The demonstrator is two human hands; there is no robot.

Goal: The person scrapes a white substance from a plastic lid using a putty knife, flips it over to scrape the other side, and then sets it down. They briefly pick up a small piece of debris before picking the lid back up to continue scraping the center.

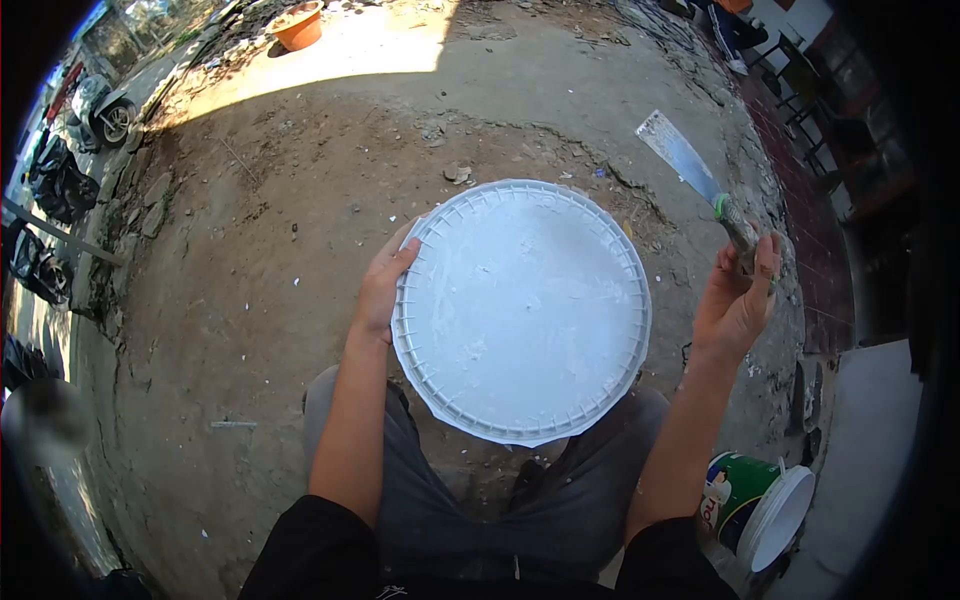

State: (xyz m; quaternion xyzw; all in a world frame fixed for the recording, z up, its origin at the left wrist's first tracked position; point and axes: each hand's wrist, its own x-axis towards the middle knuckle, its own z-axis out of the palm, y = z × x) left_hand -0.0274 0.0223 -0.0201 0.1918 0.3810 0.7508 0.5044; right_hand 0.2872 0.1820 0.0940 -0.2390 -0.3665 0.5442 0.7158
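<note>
A round white plastic bucket lid (530, 310) with a ribbed rim is held up over my knees, its face turned towards me and dotted with small whitish lumps. My left hand (385, 280) grips its left edge, thumb on the rim and the fingers hidden behind. To the right of the lid, my right hand (738, 300) is closed round the handle of a putty knife (685, 160). The wide metal blade points up and to the left, apart from the lid. A green band shows where blade meets handle.
On its side at the lower right lies a green and white paint bucket (740, 500), beside a pale wall (875, 440). An orange pot (297, 27) stands far ahead. Parked scooters (100, 110) line the left. A person (735, 30) is at the upper right. Debris dots the ground.
</note>
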